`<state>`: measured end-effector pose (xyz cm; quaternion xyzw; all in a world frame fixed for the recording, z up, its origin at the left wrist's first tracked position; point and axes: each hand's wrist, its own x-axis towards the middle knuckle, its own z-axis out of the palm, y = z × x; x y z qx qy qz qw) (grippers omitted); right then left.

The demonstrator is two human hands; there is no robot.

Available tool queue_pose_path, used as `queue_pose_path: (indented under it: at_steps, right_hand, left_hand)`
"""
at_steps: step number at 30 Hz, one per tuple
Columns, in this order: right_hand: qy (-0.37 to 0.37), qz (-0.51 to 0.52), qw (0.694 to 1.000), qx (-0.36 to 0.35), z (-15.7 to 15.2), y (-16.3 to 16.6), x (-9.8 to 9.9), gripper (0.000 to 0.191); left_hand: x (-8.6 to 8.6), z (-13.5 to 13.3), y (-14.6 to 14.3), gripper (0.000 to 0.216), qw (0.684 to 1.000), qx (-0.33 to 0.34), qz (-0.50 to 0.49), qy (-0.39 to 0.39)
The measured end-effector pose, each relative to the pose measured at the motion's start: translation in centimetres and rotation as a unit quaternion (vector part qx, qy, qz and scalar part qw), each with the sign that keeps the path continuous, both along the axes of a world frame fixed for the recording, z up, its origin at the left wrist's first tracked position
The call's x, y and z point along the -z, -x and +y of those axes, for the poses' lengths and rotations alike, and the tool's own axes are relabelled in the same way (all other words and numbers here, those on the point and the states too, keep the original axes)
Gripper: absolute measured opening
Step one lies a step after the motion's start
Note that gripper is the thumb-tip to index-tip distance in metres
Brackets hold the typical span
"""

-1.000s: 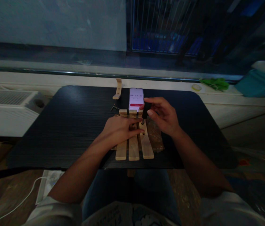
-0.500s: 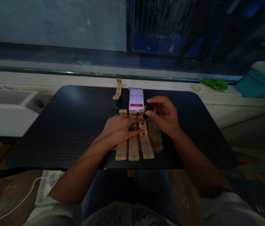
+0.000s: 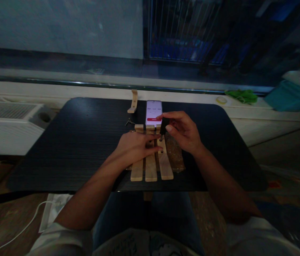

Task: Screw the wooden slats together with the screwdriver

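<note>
Three wooden strips with short upturned far ends lie side by side: a left strip (image 3: 137,172), a middle strip (image 3: 151,171) and a right strip (image 3: 166,167). My left hand (image 3: 131,147) lies flat across them with its fingers stretched out, the tips resting by the holes of the right strip. The fingers of my right hand (image 3: 187,132) are closed around the black handle of a screwdriver (image 3: 163,128). It stands nearly upright, its tip at the upper hole of the right strip. Whether a screw sits under the tip is too small to tell.
Beneath the strips is a brown, plastic-wrapped pad (image 3: 176,158) on the black table (image 3: 86,142). Behind them lie a lit phone (image 3: 153,109), some small screws (image 3: 129,122) and a wooden hook (image 3: 134,102). A green cloth (image 3: 241,96) and tape roll (image 3: 221,100) are on the windowsill.
My right hand has shifted slightly left and its fingers have turned on the handle. The screwdriver, tilted before, is now more upright. My left hand has stayed in place.
</note>
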<state>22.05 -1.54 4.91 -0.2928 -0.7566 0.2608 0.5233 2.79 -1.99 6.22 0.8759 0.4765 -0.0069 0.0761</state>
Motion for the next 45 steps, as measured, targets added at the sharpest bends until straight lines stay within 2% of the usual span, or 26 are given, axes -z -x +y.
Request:
queue_pose_path:
  at_steps: [11,17,25,39,45]
  right_hand:
    - [0.03,0.063,0.998,0.002,0.4,0.0,0.2,0.029]
    - [0.018,0.093,0.995,0.029,0.6,0.7,0.3,0.025]
    - [0.013,0.072,0.996,0.056,0.7,1.1,0.8,0.026]
    - [0.03,0.085,0.995,0.05,0.7,1.2,0.6,0.027]
    - [0.0,0.071,0.997,0.03,0.7,1.0,0.7,0.023]
  left_hand:
    - [-0.2,0.0,-0.1,0.054,1.0,-0.005,-0.004,0.009]
    - [-0.2,-0.1,0.0,0.05,1.0,-0.003,-0.005,0.0]
    - [-0.3,-0.1,-0.1,0.05,1.0,0.015,-0.003,-0.015]
    - [-0.3,0.3,0.1,0.05,0.996,0.061,-0.042,-0.04]
    - [-0.3,0.7,0.2,0.046,0.995,0.084,-0.043,-0.028]
